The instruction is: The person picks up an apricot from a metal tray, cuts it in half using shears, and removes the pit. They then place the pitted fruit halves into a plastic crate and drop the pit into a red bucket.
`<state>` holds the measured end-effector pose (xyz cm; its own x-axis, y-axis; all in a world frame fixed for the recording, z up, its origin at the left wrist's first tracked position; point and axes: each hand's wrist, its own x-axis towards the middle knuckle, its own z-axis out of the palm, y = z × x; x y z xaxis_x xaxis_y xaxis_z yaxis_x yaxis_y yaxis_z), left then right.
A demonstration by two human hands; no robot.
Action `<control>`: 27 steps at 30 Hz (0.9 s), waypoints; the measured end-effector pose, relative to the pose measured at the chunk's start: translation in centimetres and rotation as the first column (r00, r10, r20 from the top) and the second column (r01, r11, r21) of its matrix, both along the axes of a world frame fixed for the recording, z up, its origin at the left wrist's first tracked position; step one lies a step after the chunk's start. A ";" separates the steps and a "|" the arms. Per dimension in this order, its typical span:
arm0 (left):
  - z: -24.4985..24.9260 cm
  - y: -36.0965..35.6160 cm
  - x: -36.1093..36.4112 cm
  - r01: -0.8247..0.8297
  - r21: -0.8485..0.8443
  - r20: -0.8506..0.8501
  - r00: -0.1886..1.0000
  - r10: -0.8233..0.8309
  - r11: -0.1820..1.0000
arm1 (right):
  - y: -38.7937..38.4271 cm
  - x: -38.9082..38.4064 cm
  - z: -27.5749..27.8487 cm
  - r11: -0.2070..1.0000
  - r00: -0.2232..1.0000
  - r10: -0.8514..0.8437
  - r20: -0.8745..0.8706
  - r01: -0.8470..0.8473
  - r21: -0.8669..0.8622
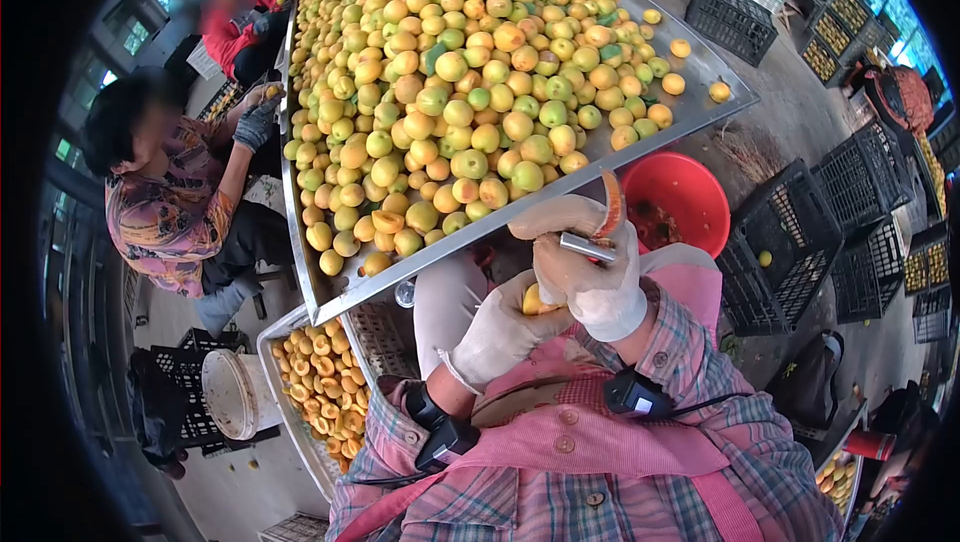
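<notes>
My left hand (505, 332), in a white glove, is closed around a yellow apricot (540, 300) above my lap. Just beside it, my right hand (600, 277), gloved too, grips a small hand tool (588, 247) with a silver metal piece and a curved orange-brown part. The tool's working end is hidden, so its exact kind does not show. Both hands are close together, near the fruit. Beyond them, a metal-rimmed tray (440, 247) bears a large heap of whole yellow-green apricots (450, 92).
A white crate (270, 352) of halved apricots (322, 382) stands at lower left, near a white bucket (230, 394). Right of my hands is a red basin (690, 192). Black crates (785, 232) stack at right. A co-worker (180, 182) sits along the tray's left side.
</notes>
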<state>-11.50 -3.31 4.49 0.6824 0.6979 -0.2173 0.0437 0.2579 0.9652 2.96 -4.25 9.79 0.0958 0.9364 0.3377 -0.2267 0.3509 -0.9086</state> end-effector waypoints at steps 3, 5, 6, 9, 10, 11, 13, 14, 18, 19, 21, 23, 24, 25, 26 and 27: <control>0.0 0.0 0.5 0.081 -0.069 0.022 0.997 -0.080 0.994 | -0.2 1.0 0.1 0.993 0.997 0.082 -0.001 -0.082 -0.090; 0.0 0.1 0.5 0.133 -0.160 0.039 0.991 -0.129 0.978 | -0.2 1.4 -0.1 0.982 0.992 0.111 -0.052 -0.118 -0.149; 0.0 0.3 0.5 0.181 -0.246 0.063 0.983 -0.171 0.952 | -0.2 1.6 -0.1 0.966 0.985 0.141 -0.102 -0.159 -0.203; 1.0 0.3 0.5 0.203 -0.312 0.041 0.979 -0.200 0.928 | 0.2 2.2 -1.7 0.921 0.767 0.255 -0.589 -0.378 -0.094; 1.1 0.5 0.6 0.205 -0.314 0.041 0.978 -0.203 0.927 | 0.0 2.0 -1.4 0.942 0.792 0.158 -0.590 -0.299 -0.150; 1.0 0.6 0.6 0.220 -0.270 0.061 0.976 -0.211 0.937 | 0.0 2.1 -1.5 0.943 0.792 0.154 -0.591 -0.297 -0.152; 1.0 0.6 0.7 0.235 -0.226 0.079 0.972 -0.222 0.945 | 0.0 2.2 -1.6 0.968 0.793 0.082 -0.603 -0.208 -0.143; 1.1 0.7 0.9 0.213 -0.230 0.102 0.976 -0.194 0.950 | 0.2 2.3 -1.7 0.976 0.815 0.055 -0.576 -0.165 -0.140; 0.0 0.6 1.2 0.187 -0.224 0.145 0.977 -0.157 0.956 | 0.4 2.6 -1.5 0.992 0.881 -0.123 -0.457 0.090 -0.093; -0.4 0.7 1.2 0.191 -0.225 0.146 0.976 -0.161 0.955 | 0.5 2.9 -1.4 0.991 0.880 -0.127 -0.457 0.095 -0.094; -1.0 0.9 1.4 0.145 -0.043 0.043 0.989 -0.143 0.989 | 0.6 3.5 -1.3 0.930 0.884 -0.363 -0.297 0.361 -0.061; -1.4 1.2 1.2 0.124 -0.038 0.041 0.992 -0.123 0.992 | 0.6 4.0 -1.4 0.916 0.837 -0.395 -0.378 0.390 -0.093; -1.5 1.3 1.0 0.100 -0.034 0.039 0.994 -0.099 0.994 | 0.2 4.1 -2.1 0.907 0.867 -0.422 -0.265 0.404 -0.121; -1.2 1.3 0.9 0.103 -0.028 0.038 0.994 -0.102 0.994 | -0.2 4.2 -2.4 0.896 0.886 -0.439 -0.149 0.419 -0.145; -0.7 1.4 0.7 0.090 -0.102 0.026 0.996 -0.088 0.991 | -0.7 4.2 -2.3 0.904 0.923 -0.380 -0.057 0.358 -0.234; -0.3 1.5 0.4 0.069 -0.176 0.010 0.998 -0.069 0.982 | -1.1 4.1 -3.1 0.914 0.956 -0.275 -0.100 0.228 -0.335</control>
